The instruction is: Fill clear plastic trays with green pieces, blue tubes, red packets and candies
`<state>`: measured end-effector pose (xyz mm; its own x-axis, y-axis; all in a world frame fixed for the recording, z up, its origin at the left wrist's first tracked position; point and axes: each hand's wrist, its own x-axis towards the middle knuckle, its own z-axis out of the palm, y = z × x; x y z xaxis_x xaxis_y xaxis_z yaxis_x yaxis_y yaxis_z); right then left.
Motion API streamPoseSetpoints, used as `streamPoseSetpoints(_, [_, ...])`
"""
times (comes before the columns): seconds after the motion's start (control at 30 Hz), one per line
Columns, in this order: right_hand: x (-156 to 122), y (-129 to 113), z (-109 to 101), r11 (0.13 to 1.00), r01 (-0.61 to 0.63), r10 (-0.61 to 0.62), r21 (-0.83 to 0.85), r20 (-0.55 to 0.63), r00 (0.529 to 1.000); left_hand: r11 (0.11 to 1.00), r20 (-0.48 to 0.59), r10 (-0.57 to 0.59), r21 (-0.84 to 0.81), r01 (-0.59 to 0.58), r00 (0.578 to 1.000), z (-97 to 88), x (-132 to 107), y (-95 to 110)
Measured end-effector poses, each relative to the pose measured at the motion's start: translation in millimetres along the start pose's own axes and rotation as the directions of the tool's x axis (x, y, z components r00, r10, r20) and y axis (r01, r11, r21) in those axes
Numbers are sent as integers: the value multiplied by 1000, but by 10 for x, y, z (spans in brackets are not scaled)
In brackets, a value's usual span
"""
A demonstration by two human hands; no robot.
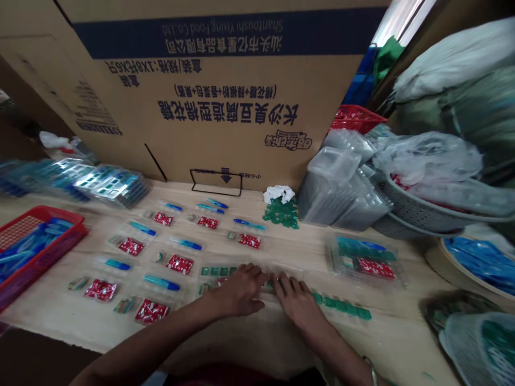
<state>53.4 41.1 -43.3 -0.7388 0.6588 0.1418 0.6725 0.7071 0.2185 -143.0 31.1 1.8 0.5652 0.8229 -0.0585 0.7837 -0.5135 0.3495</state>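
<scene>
Near six o'clock on the table [257,338], a green sachet strip [341,305] is pressed by the left hand [237,289] and right hand [293,300], both unclenched.

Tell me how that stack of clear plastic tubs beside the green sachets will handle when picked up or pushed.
The stack of clear plastic tubs will probably feel light for its size, since its walls look thin and see-through. They likely flex under a firm squeeze. Nested and tilted as they are, they may slide apart or tip if pushed.

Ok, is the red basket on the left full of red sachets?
No, the red plastic basket holds blue packets, not red sachets.
</scene>
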Motion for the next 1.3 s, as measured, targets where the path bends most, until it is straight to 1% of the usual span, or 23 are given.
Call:
streamPoseSetpoints(0.07, [-64, 23, 17, 1000, -8, 6, -16, -117, 993, 1000, -85, 29, -5, -29, 996, 1, -23, -43])
streamPoseSetpoints(0.13, [-120, 71, -42, 1000, -8, 6, -9, -207, 978, 991, -190, 135, 28, -132, 973, -2, -56, -106])
streamPoseSetpoints(0.17, [-133, 102, -96, 1000, -3, 2, -1, -239, 971, 979, -243, 206, 56, -198, 948, -8, -75, -130])
streamPoseSetpoints(0.23, [-113, 175, -235, 1000, 17, -10, 20, -286, 958, 950, -356, 312, 95, -299, 881, -43, -110, -161])
streamPoseSetpoints(0.27, [-79, 217, -310, 999, 23, -12, 33, -307, 952, 942, -417, 330, 85, -325, 847, -76, -122, -175])
streamPoseSetpoints(0.3, [-31, 260, -381, 998, 25, -7, 50, -333, 943, 941, -475, 318, 50, -336, 820, -118, -126, -198])
streamPoseSetpoints(0.33, [30, 305, -447, 997, 25, 2, 71, -363, 932, 944, -526, 278, -6, -331, 804, -168, -120, -235])
streamPoseSetpoints(0.4, [177, 392, -555, 991, 16, 42, 135, -412, 910, 956, -575, 130, -143, -256, 808, -266, -76, -367])
streamPoseSetpoints(0.47, [344, 469, -629, 971, 23, 81, 237, -419, 904, 956, -575, -104, -283, -78, 812, -326, 1, -567])
streamPoseSetpoints(0.5, [433, 503, -652, 953, 38, 90, 302, -400, 912, 933, -548, -240, -358, 34, 801, -331, 42, -676])
streamPoseSetpoints(0.53, [525, 535, -663, 926, 56, 93, 374, -369, 925, 887, -501, -370, -440, 138, 783, -320, 78, -779])
streamPoseSetpoints(0.57, [623, 567, -659, 889, 72, 91, 452, -330, 940, 826, -432, -473, -519, 217, 768, -296, 104, -868])
streamPoseSetpoints(0.6, [726, 601, -636, 842, 87, 83, 532, -286, 955, 763, -361, -543, -589, 266, 758, -263, 118, -936])
streamPoseSetpoints(0.67, [957, 680, -529, 711, 79, 58, 699, -170, 984, 659, -260, -610, -691, 297, 748, -192, 112, -1009])
streamPoseSetpoints(0.77, [1344, 827, -231, 468, -2, -41, 884, 24, 999, 583, -243, -655, -764, 275, 715, -128, 81, -1031])
streamPoseSetpoints(0.8, [1467, 876, -118, 429, -29, -74, 903, 67, 995, 576, -243, -664, -769, 276, 707, -119, 85, -1040])
streamPoseSetpoints(0.87, [1666, 951, 82, 449, -56, -63, 892, 94, 994, 598, -236, -657, -742, 304, 716, -103, 131, -1081])
streamPoseSetpoints(0.97, [1791, 964, 251, 564, -29, 19, 825, 22, 1000, 702, -223, -621, -584, 407, 751, -64, 276, -1186])
streamPoseSetpoints(1.03, [1764, 908, 278, 643, 27, -26, 766, -13, 1000, 760, -211, -601, -451, 468, 771, -42, 375, -1249])
streamPoseSetpoints(1.1, [1694, 828, 261, 706, 67, -112, 705, 18, 994, 787, -206, -585, -377, 488, 785, -49, 425, -1272])
streamPoseSetpoints(1.2, [1592, 724, 204, 754, 27, -172, 656, 158, 972, 804, -200, -563, -358, 475, 802, -121, 327, -1176])
streamPoseSetpoints(1.27, [1545, 675, 171, 780, -9, -166, 626, 221, 961, 832, -221, -539, -289, 473, 813, -179, 133, -1016])
streamPoseSetpoints(1.3, [1523, 657, 161, 791, -18, -158, 611, 232, 960, 850, -246, -524, -214, 482, 815, -197, 12, -917])
